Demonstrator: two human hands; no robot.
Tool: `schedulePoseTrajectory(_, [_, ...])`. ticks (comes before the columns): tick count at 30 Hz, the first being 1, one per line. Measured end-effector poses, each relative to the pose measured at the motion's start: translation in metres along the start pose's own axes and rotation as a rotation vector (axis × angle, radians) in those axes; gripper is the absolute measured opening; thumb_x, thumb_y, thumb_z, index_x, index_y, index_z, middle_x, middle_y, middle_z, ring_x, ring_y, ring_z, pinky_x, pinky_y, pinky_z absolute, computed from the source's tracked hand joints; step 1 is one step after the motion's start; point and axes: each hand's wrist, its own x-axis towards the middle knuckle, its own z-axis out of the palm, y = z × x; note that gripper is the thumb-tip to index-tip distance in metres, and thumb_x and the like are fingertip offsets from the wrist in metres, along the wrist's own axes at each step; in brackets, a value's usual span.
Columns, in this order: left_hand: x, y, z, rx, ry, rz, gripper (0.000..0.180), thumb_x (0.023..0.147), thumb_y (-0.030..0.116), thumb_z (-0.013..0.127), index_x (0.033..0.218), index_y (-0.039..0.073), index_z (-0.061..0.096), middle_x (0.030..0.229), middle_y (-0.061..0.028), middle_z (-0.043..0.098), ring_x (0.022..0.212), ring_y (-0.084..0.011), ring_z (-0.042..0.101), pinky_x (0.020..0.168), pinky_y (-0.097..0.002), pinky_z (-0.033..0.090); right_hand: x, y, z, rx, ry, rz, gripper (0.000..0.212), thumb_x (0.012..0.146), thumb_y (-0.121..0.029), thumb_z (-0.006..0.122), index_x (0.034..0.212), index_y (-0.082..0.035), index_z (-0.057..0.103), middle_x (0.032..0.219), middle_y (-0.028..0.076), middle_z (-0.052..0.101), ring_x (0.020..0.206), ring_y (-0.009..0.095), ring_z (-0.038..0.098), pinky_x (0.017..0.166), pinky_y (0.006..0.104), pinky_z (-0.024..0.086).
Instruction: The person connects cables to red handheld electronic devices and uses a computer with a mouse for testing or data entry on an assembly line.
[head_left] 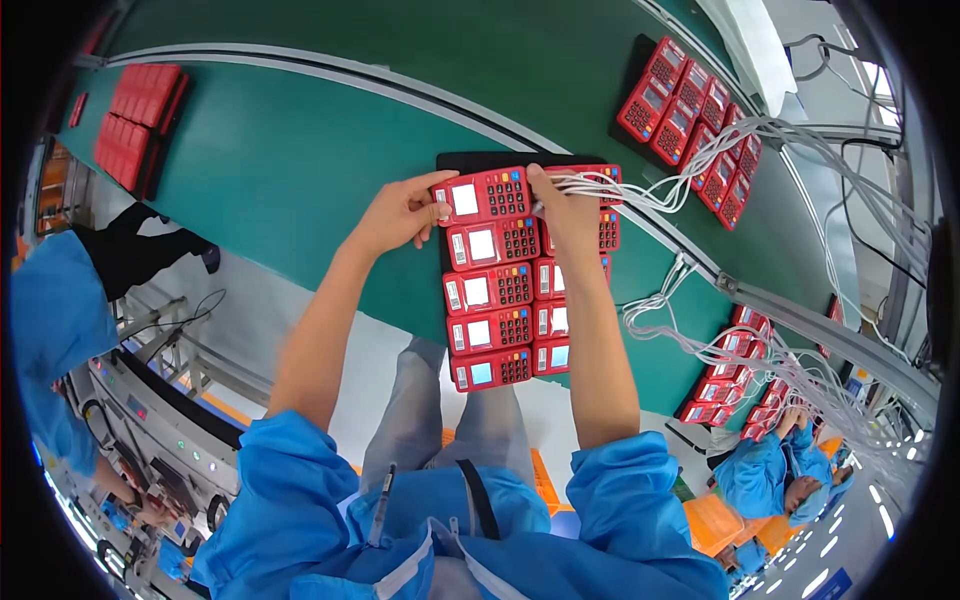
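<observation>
Two columns of red handheld payment terminals lie on a black tray point(478, 160), keypads up and screens lit. At the far end of the left column, my left hand point(400, 212) pinches the left edge of one red payment terminal point(487, 197). My right hand point(568, 205) is closed at that terminal's right end, with a bundle of white cables point(640, 197) running out from it to the right. Its fingertips are partly hidden, as is the spot where cable and terminal meet. Below it, another terminal point(492, 245) lies untouched in the left column.
A green bench point(300, 150) with a metal rail carries more red terminals point(140, 110) at the far left. Another tray of terminals point(680, 110) sits beyond the rail. Cabled terminals point(735, 350) stand at the right, near co-workers in blue point(770, 475). Another person point(60, 330) works at left.
</observation>
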Motion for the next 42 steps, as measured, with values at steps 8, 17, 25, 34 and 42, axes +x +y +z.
schedulePoseTrajectory(8, [-0.002, -0.004, 0.009, 0.045, 0.146, 0.039, 0.043, 0.089, 0.014, 0.067, 0.131, 0.007, 0.058, 0.065, -0.0048, 0.063, 0.048, -0.0103, 0.056, 0.045, -0.0272, 0.048, -0.090, -0.009, -0.091, 0.389, -0.190, 0.493, 0.030, 0.101, -0.029, 0.052, 0.081, -0.006, 0.052, 0.057, -0.004, 0.041, 0.046, 0.006, 0.035, 0.040, 0.0236, 0.025])
schedulePoseTrajectory(17, [-0.003, -0.008, 0.012, 0.036, 0.187, 0.063, 0.042, 0.090, 0.018, 0.068, 0.128, 0.005, 0.058, 0.069, -0.0064, 0.066, 0.050, -0.0106, 0.058, 0.045, -0.0264, 0.048, -0.117, 0.019, -0.120, 0.108, -0.696, 0.474, 0.020, 0.093, -0.014, 0.064, 0.101, 0.004, 0.067, 0.089, 0.007, 0.066, 0.080, 0.014, 0.063, 0.072, 0.0290, 0.051])
schedulePoseTrajectory(25, [-0.036, 0.001, 0.049, 0.224, 0.217, -0.210, 0.039, 0.081, 0.033, 0.079, 0.085, -0.001, 0.058, 0.065, -0.0064, 0.063, 0.047, -0.0113, 0.059, 0.042, -0.0264, 0.047, -0.053, 0.011, -0.079, -0.091, -0.182, 0.089, 0.016, 0.089, -0.012, 0.068, 0.086, 0.004, 0.069, 0.081, 0.009, 0.071, 0.071, 0.012, 0.067, 0.058, 0.0210, 0.049])
schedulePoseTrajectory(34, [-0.034, -0.017, 0.032, 0.056, 0.070, -0.231, 0.035, 0.087, 0.031, 0.074, 0.080, 0.001, 0.056, 0.062, -0.0040, 0.059, 0.044, -0.0102, 0.054, 0.040, -0.0257, 0.043, -0.046, 0.027, -0.041, 0.153, -0.142, 0.010, 0.019, 0.098, -0.018, 0.060, 0.092, 0.000, 0.060, 0.106, 0.016, 0.070, 0.087, 0.014, 0.065, 0.077, 0.0261, 0.052])
schedulePoseTrajectory(42, [-0.034, -0.010, 0.028, 0.077, 0.046, -0.248, 0.034, 0.087, 0.029, 0.073, 0.078, 0.002, 0.054, 0.062, -0.0033, 0.060, 0.044, -0.0098, 0.055, 0.040, -0.0253, 0.043, -0.054, 0.031, -0.019, 0.301, -0.001, 0.002, 0.020, 0.097, -0.020, 0.061, 0.098, -0.001, 0.064, 0.103, 0.009, 0.072, 0.083, 0.009, 0.061, 0.075, 0.0250, 0.049])
